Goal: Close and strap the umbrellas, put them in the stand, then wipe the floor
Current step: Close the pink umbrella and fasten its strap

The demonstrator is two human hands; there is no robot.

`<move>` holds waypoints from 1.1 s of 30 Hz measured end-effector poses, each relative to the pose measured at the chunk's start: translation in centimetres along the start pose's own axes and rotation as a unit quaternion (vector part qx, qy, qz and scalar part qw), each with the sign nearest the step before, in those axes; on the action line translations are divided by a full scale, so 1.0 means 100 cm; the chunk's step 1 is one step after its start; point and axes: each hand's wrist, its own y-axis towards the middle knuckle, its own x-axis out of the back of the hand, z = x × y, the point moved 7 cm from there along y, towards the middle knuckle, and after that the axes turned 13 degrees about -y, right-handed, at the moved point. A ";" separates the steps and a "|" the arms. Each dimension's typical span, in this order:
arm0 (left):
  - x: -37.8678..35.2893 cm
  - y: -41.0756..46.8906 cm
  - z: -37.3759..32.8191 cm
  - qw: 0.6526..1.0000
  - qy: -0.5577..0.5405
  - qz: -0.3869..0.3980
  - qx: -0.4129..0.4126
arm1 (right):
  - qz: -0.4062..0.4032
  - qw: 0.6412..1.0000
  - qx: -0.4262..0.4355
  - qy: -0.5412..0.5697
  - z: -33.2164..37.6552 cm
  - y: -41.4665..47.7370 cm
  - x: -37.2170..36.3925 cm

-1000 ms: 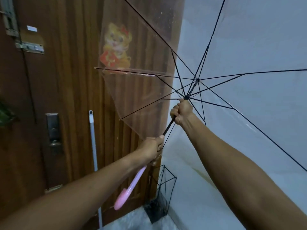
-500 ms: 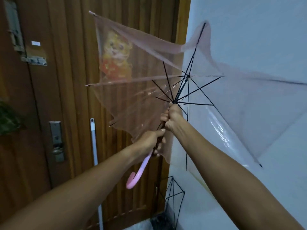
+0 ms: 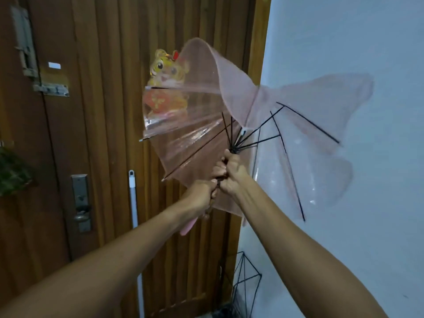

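Note:
A clear pink umbrella (image 3: 199,143) with black ribs is half folded in front of me, its canopy loose and billowing toward the wall. My left hand (image 3: 202,193) is shut on the shaft just above the pink handle (image 3: 188,227). My right hand (image 3: 229,173) grips the black runner on the shaft right above the left hand, the two hands touching. A black wire umbrella stand (image 3: 246,281) sits on the floor in the corner below, partly hidden by my right forearm.
A brown wooden door (image 3: 103,134) with a metal lock (image 3: 80,203) and a tiger sticker (image 3: 168,70) fills the left. A white mop pole (image 3: 134,216) leans against it. The pale wall (image 3: 344,42) is on the right.
The canopy has collapsed from fully spread to half folded. My right hand slid down the shaft with the runner until it met my left hand. The view tilted up.

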 end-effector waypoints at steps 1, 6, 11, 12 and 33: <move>-0.001 0.003 -0.002 1.000 0.008 -0.007 -0.010 | 0.003 1.000 -0.001 -0.008 0.000 0.002 -0.001; -0.002 0.001 0.007 0.994 0.095 0.027 -0.052 | -0.043 0.998 0.014 -0.047 0.017 0.011 0.011; 0.010 -0.015 0.009 0.948 0.266 -0.049 -0.166 | -0.086 0.992 0.018 -0.093 0.017 -0.001 0.017; 0.013 -0.016 0.010 0.939 0.286 -0.064 -0.181 | -0.094 0.990 0.025 -0.099 0.015 -0.008 0.016; 0.027 -0.011 0.052 0.943 0.276 -0.056 -0.179 | -0.048 0.916 -0.074 -0.391 -0.063 -0.085 0.017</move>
